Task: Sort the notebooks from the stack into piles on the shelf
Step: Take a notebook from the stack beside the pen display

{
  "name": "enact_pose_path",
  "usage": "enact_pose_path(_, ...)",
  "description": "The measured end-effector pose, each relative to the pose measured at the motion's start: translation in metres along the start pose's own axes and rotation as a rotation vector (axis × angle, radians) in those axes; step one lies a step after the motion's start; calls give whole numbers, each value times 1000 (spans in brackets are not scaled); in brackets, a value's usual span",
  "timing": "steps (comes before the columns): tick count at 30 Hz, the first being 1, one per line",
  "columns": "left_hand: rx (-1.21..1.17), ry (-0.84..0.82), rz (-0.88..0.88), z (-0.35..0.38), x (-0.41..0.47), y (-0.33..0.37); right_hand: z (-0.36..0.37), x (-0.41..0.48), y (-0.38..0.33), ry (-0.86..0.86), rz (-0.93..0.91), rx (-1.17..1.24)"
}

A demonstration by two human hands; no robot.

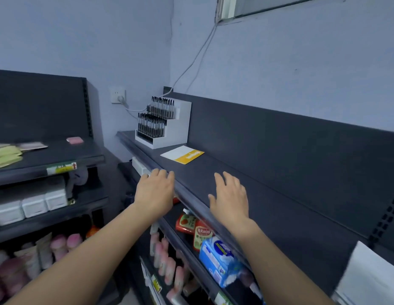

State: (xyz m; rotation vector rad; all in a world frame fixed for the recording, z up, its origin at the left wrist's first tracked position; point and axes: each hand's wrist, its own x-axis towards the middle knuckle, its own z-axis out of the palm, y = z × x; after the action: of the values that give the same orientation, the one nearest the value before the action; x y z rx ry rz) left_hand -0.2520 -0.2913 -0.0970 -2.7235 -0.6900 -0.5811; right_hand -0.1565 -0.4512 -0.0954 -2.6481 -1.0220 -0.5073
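Stack: white stack [368, 280], lower right of the frame, on the shelf [279, 194]; blurred, cut by the frame edge, long axis not readable.
Placed item: yellow-and-white notebook [182, 154], flat at frame centre, near the pen display [163, 123].
Key relation: the stack lies toward the lower right of both your grips and is nearer your right one.
Right grip [230, 197]: fingers spread, palm down over the shelf, holding nothing.
Left grip [155, 190]: fingers loosely bent, tips at the shelf's front lip, holding nothing.
Judgement: your right arm likely reaches for the stack next.
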Motion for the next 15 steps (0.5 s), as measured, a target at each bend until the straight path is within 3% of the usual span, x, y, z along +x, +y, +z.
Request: enact_pose_path(15, -123, -99, 38, 95, 156, -67, 98, 164, -26, -171, 92, -27)
